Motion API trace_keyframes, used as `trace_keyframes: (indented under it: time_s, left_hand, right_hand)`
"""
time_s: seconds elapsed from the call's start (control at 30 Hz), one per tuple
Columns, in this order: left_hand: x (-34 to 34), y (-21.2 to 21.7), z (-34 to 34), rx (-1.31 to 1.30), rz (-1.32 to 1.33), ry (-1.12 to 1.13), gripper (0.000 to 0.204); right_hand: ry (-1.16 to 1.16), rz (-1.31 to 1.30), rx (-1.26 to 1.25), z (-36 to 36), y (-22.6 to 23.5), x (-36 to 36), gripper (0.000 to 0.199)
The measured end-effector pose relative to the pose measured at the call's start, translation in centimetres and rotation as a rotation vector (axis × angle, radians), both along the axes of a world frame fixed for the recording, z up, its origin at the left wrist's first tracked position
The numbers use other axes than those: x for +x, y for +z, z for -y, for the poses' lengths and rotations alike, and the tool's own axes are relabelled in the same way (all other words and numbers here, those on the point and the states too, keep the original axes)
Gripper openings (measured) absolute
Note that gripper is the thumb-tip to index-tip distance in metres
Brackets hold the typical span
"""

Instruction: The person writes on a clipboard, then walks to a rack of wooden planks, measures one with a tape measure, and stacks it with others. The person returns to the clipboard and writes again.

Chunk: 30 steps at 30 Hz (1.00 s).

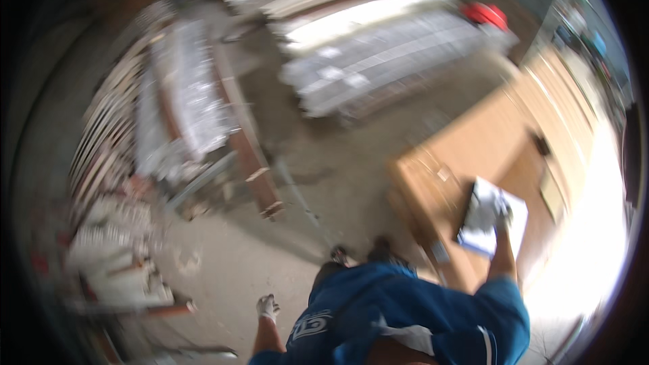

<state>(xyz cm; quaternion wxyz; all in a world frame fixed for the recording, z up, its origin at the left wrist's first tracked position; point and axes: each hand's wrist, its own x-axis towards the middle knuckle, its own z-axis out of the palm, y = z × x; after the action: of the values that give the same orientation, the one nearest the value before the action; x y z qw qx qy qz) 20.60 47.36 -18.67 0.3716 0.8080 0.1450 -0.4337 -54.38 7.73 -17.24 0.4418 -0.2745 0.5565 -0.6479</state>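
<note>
My right hand [503, 212], in a pale glove, rests over white papers [481, 211] with a blue edge, perhaps a clipboard or folder. The papers lie on top of a large cardboard box [443, 147] to my right. The right fingers look drawn together, but blur hides whatever is between them. My left hand [268, 307], also in a pale glove, hangs low over the floor beside my body. Its fingers look curled in, with nothing visible in them, and it touches nothing.
Long plastic-wrapped bundles [385, 54] lie stacked ahead, with a red object [485, 15] at their right end. More wrapped lengths [193, 88] and a brown plank [247, 138] lie left of centre. Stacked strips [111, 122] line the far left. Bright light glares beyond the box.
</note>
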Motion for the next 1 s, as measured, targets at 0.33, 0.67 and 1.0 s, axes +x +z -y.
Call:
trace_keyframes:
  time_s: [0.33,0.67,1.0]
  left_hand:
    - [-11.4,-0.6,4.4,-0.070,-0.145,-0.497,0.038]
    - [-12.0,7.9,12.0,-0.253,0.093,-0.283,0.038]
    - [-10.8,0.9,-3.8,-0.127,0.155,-0.146,0.038]
  right_hand:
    - [0.277,-1.590,0.400,9.0,10.2,2.1,0.027]
    - [0.677,-1.575,0.131,12.6,5.1,-1.0,0.025]
    - [1.126,-1.470,0.159,14.8,1.7,14.6,0.028]
